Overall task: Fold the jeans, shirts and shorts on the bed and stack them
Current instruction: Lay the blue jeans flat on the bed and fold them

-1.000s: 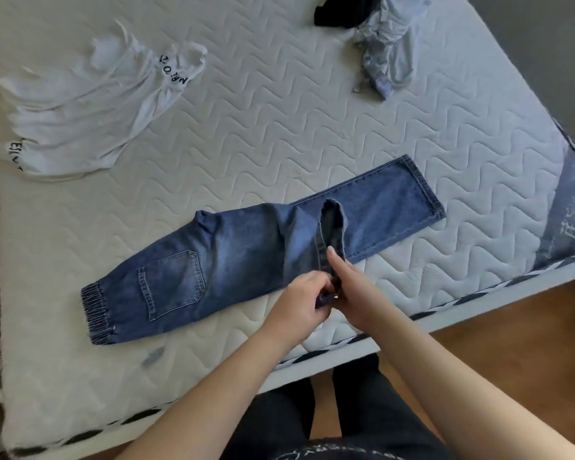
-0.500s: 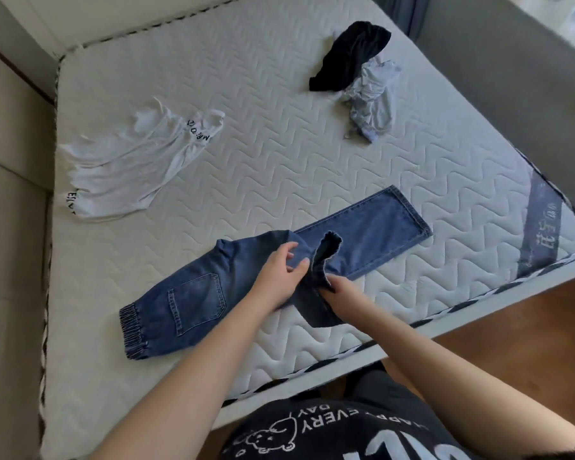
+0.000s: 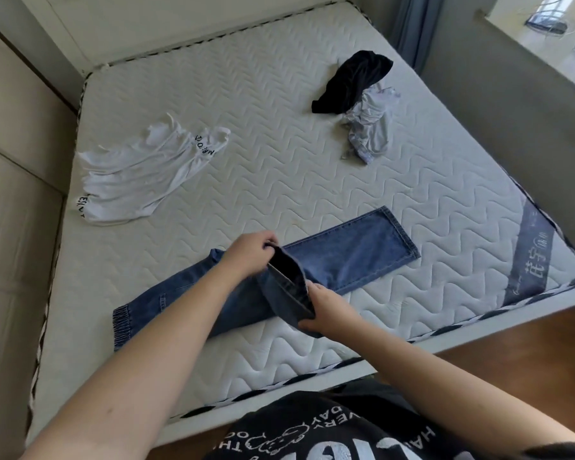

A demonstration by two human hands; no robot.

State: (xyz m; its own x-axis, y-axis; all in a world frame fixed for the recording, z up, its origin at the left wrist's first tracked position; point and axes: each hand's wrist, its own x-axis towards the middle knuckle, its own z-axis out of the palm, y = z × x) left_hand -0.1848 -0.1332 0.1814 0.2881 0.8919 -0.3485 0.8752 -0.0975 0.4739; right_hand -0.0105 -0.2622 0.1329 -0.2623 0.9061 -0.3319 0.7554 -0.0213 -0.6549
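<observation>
Both hands hold a jeans leg opening above the bed.
Head view: blue jeans (image 3: 352, 257) lie near the mattress (image 3: 279, 104) front edge, long axis running elastic waistband near-left to hem far-right; left hand (image 3: 249, 257) and right hand (image 3: 329, 308) each pinch the raised leg's hem.

"MR.O.Z" on white shirt (image 3: 140, 175) (upside down)

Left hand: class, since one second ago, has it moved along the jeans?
Yes. The left hand moved from the jeans' near edge, beside the right hand, to their far edge, towards the white shirt.
</observation>
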